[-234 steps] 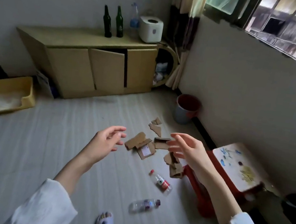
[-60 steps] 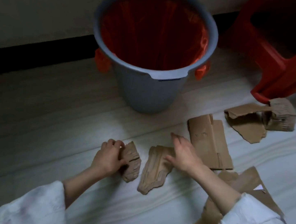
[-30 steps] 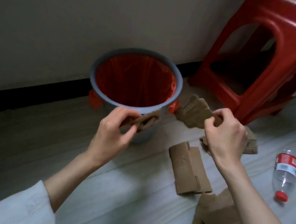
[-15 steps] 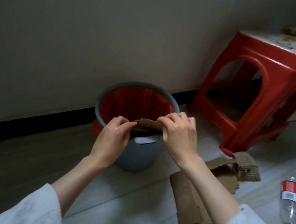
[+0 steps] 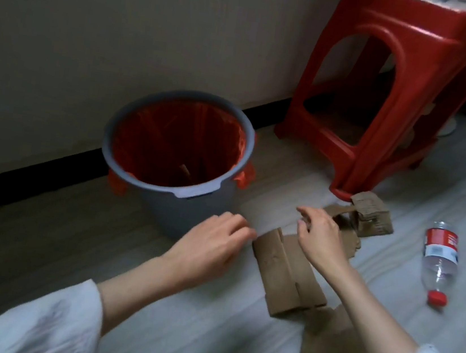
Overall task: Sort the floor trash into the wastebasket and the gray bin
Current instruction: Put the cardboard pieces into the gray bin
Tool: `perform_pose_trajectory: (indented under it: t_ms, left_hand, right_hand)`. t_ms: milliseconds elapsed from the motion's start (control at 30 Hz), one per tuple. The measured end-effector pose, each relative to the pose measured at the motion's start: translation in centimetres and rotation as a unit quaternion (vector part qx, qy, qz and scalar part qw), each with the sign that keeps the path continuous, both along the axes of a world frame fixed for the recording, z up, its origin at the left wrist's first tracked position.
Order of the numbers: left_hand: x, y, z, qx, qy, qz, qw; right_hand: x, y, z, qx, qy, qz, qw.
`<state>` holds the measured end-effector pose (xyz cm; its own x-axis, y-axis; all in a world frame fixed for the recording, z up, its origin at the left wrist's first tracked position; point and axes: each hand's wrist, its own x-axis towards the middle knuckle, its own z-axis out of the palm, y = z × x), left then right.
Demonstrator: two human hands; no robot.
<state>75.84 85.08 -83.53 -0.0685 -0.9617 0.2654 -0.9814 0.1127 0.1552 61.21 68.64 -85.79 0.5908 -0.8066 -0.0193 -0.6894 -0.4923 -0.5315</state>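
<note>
A grey wastebasket (image 5: 192, 209) with a red liner stands by the wall; brown cardboard scraps (image 5: 186, 171) lie inside it. On the floor to its right lies a flat folded cardboard piece (image 5: 281, 271), with torn pieces (image 5: 371, 218) beyond it and more cardboard (image 5: 330, 352) nearer me. My left hand (image 5: 211, 244) hovers empty just left of the flat piece, fingers loosely apart. My right hand (image 5: 319, 235) is over the flat piece's far end, fingers spread, holding nothing. A clear plastic bottle (image 5: 440, 260) with a red cap lies at the right.
A red plastic stool (image 5: 409, 90) stands against the wall right of the wastebasket, its front leg close to the torn cardboard. A black baseboard (image 5: 33, 173) runs along the wall. Pale striped flooring (image 5: 205, 335) stretches toward me.
Both hands held cardboard scraps over the wastebasket's rim half a second ago. Now the scraps lie inside, and both hands have come down empty to the cardboard on the floor.
</note>
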Motion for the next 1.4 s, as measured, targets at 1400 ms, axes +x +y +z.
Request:
perform_pose_trajectory:
  t_ms: [1400]
  left_hand:
    - [-5.0,-8.9,9.9,-0.193,0.476,0.104,0.852]
  right_hand:
    - [-5.0,0.2,14.0,-0.1,-0.278,-0.19,0.936]
